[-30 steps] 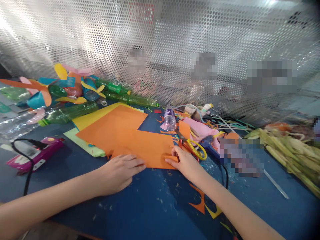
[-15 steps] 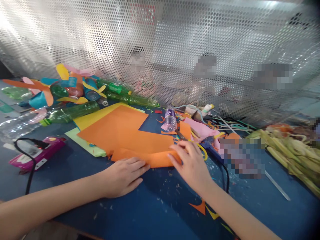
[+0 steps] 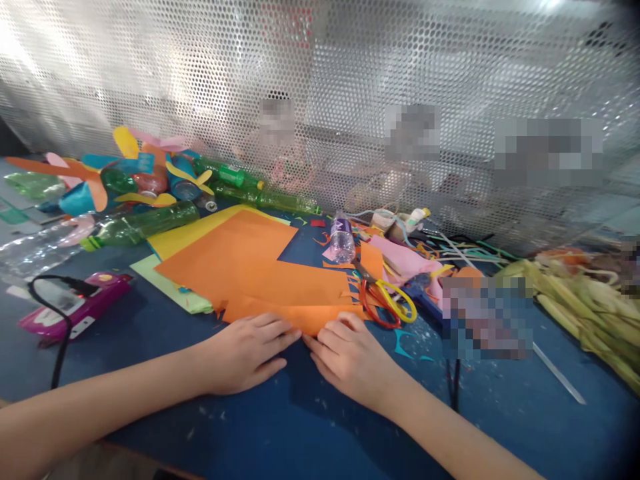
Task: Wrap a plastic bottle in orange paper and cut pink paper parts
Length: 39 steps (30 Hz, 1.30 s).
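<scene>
Through the head camera, 2 bare hands are resting almost tip to tip at the near edge of an orange sheet [image 3: 315,287], which is lying mid-scene on the blue table [image 3: 240,433], with yellow paper [image 3: 190,230] showing to its far left. A folded strip [image 3: 313,319] is running along that near edge, so the step in hand is looking like a fold being pressed down. The left hand [image 3: 247,357] is lying low and nearly flat, fingers together and slightly bent, tips touching the strip, gripping nothing. The right hand [image 3: 357,367] is curling over the strip farther right, thumb by the edge; whether it is pinching or merely pressing, I cannot tell. The next move seems to be calling for even pressure along the crease, with the left hand steadying the sheet. Scissors [image 3: 368,277] are lying just to the right, and a small clear bottle [image 3: 343,239] is sitting farther off.
</scene>
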Available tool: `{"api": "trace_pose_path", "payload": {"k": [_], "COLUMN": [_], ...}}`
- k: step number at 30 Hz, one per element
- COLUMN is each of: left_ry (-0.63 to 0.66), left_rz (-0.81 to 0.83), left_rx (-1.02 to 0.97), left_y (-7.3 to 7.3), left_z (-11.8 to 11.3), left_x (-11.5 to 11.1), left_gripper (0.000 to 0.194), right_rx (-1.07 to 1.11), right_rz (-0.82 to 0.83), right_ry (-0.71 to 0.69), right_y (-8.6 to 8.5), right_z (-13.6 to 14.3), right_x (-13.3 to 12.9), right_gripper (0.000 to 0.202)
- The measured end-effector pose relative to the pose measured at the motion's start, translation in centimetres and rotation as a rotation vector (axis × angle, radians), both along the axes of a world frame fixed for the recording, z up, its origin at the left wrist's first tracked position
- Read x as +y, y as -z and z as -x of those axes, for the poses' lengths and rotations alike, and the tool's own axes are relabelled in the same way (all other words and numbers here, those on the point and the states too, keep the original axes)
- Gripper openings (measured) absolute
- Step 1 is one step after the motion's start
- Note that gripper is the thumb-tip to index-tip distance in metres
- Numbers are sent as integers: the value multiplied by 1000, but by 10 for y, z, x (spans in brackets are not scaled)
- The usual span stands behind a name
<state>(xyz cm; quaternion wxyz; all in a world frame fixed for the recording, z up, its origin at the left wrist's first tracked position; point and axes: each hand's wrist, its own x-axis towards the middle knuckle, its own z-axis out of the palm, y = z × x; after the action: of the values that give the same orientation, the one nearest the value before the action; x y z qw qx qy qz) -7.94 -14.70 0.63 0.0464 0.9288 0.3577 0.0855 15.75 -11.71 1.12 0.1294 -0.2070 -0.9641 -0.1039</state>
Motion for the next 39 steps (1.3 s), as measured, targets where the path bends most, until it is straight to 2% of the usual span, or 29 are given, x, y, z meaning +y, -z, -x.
{"api": "trace_pose_path", "payload": {"k": [6,12,16,20,27,31,39], "left_ry": [26,28,-19,-45,-4,-30,-115], "left_rz": [5,-24,-71,-47,9,25,35], "left_rx": [-79,-107,-72,-123,-232,-230,-225], "left_y": [-3,-11,-17,-19,-24,-25,-17], "left_z": [3,10,25,46,70,76,88], "left_x": [6,6,0,0,7,6,5], "left_gripper": [38,30,26,25,24,24,26], "right_rx": [46,-19,-66,-41,-103,-99,-72], "right_rz": [67,128,196,327,508,571,669], "right_ry": [88,227,339,423,552,566,512], "right_y": [-11,-20,-23,-25,-41,-47,-42], "right_z": [-5,-11,-16,-22,-28,-33,-45], "right_x": [2,4,2,3,4,6,13], "right_gripper": [20,21,25,30,39,43,39]}}
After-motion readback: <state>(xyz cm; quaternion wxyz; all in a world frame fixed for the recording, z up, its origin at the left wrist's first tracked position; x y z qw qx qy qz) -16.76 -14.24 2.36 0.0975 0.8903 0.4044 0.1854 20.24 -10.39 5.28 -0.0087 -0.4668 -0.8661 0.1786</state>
